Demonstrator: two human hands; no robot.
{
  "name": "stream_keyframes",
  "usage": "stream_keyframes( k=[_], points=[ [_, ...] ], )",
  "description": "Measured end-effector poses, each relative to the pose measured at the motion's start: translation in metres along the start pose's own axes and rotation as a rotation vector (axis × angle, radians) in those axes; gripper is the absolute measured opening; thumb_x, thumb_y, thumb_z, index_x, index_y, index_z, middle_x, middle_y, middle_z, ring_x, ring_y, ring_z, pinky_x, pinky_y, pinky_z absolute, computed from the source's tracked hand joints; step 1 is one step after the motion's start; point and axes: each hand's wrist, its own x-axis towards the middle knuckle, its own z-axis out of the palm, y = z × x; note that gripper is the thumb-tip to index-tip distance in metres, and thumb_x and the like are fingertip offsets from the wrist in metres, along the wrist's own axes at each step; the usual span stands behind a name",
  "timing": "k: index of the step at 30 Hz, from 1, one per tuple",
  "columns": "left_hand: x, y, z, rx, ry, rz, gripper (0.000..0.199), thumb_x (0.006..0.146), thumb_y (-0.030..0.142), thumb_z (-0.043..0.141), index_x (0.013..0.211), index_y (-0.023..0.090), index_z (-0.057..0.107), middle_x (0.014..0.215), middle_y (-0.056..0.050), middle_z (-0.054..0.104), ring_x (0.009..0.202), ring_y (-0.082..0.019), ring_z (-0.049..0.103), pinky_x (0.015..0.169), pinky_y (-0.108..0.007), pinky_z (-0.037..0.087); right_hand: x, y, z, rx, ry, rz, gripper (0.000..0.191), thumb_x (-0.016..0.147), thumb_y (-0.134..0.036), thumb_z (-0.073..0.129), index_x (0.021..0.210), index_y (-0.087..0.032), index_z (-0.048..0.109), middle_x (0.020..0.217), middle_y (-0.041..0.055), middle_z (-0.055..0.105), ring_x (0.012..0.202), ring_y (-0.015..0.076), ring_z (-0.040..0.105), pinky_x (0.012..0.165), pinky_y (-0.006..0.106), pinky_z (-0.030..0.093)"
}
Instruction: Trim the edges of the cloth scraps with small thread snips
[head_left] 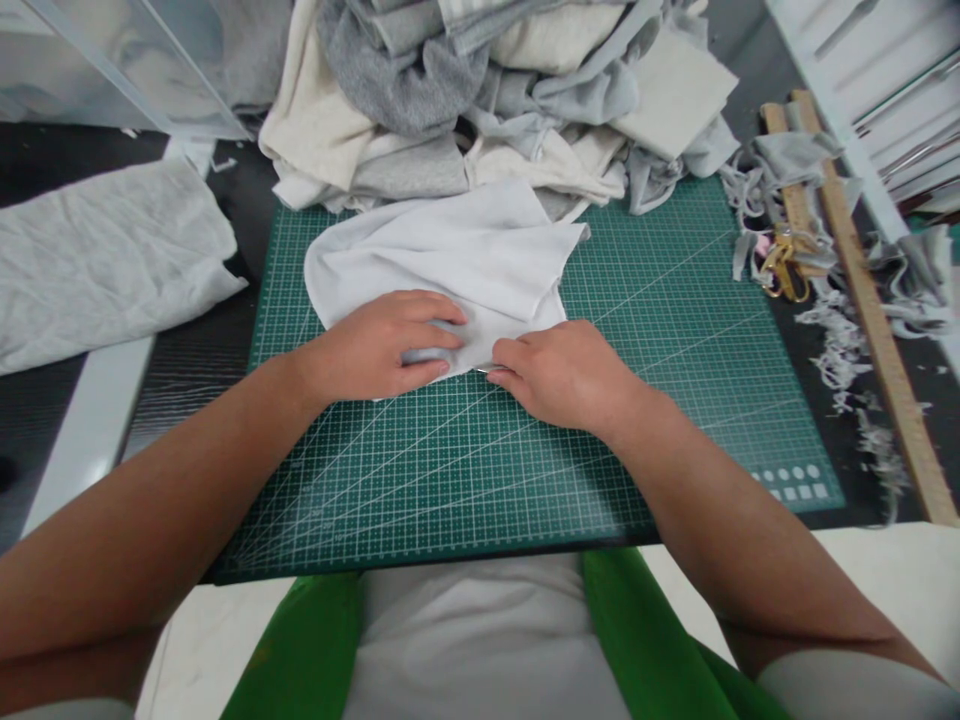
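A white piece of cloth point(442, 245) lies creased on the green cutting mat point(465, 480). My left hand point(390, 345) rests on the cloth's near part, fingers stretched and slightly apart. Beside it, my right hand point(559, 372) pinches the near edge of the cloth between thumb and fingers. A thin shiny sliver point(482, 371) shows at the right fingertips; what it is, I cannot make out. The cloth's rounded end points left, and its ragged end is at the right.
A heap of grey and cream cloths point(450, 120) covers the mat's far edge. Another pale cloth point(112, 255) lies left. At the right are gold-handled scissors point(784, 265), a wooden ruler point(877, 320) and fabric scraps point(832, 340). A clear plastic bin point(142, 70) stands far left.
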Motion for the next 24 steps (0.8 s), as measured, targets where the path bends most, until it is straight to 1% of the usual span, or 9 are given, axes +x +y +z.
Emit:
stream_keyframes(
  k=[3,7,12,17,21,24],
  points=[
    [0.0001,0.0002,-0.0003,-0.001,-0.003,-0.002,0.021,0.092,0.028,0.061,0.111,0.021,0.068,0.129,-0.008,0.064,0.125,-0.022,0.057,0.11,-0.038,0.045,0.0002,0.0015,0.0006,0.015,-0.006,0.002,0.027,0.099,-0.04,0.044,0.099,-0.022,0.064,0.08,0.0015,0.074,0.068,0.0206,0.065,0.055,0.031,0.016],
    [0.0007,0.0006,-0.0008,-0.001,-0.004,-0.001,0.021,0.092,0.028,0.062,0.111,0.021,0.068,0.129,-0.008,0.064,0.125,-0.022,0.057,0.11,-0.038,0.045,0.0002,0.0051,0.0016,0.085,-0.01,0.02,0.028,0.098,-0.042,0.045,0.098,-0.023,0.065,0.081,0.0024,0.074,0.071,0.0207,0.065,0.057,0.03,0.021],
    [0.0013,0.0,0.0,-0.003,0.006,0.016,0.022,0.091,0.027,0.062,0.11,0.019,0.069,0.128,-0.009,0.064,0.123,-0.023,0.059,0.109,-0.039,0.046,-0.0003,0.0059,0.0037,0.141,-0.001,0.038,0.031,0.097,-0.045,0.045,0.101,-0.022,0.066,0.082,0.0045,0.074,0.073,0.0208,0.064,0.06,0.03,0.026],
    [0.0011,0.0004,0.0002,0.009,0.001,0.012,0.021,0.091,0.026,0.062,0.109,0.018,0.069,0.127,-0.009,0.065,0.123,-0.023,0.058,0.109,-0.04,0.045,0.0,0.0017,0.0041,0.146,0.031,0.064,0.032,0.098,-0.045,0.044,0.102,-0.022,0.066,0.083,0.0044,0.075,0.073,0.021,0.065,0.059,0.03,0.026],
    [0.0001,-0.0012,0.0005,0.004,0.016,0.028,0.022,0.091,0.027,0.062,0.11,0.019,0.069,0.127,-0.009,0.065,0.123,-0.024,0.059,0.108,-0.04,0.047,0.0002,-0.0003,0.0034,0.113,0.021,0.061,0.031,0.098,-0.044,0.043,0.098,-0.022,0.065,0.082,0.0043,0.075,0.073,0.0214,0.066,0.058,0.03,0.024],
    [-0.0005,-0.0025,0.0009,-0.001,0.023,0.027,0.022,0.09,0.027,0.063,0.11,0.02,0.069,0.127,-0.009,0.065,0.123,-0.024,0.059,0.108,-0.041,0.047,-0.0001,-0.0011,0.0027,0.086,0.015,0.053,0.031,0.098,-0.045,0.043,0.099,-0.022,0.064,0.081,0.004,0.074,0.072,0.0221,0.066,0.057,0.031,0.024]
  ],
)
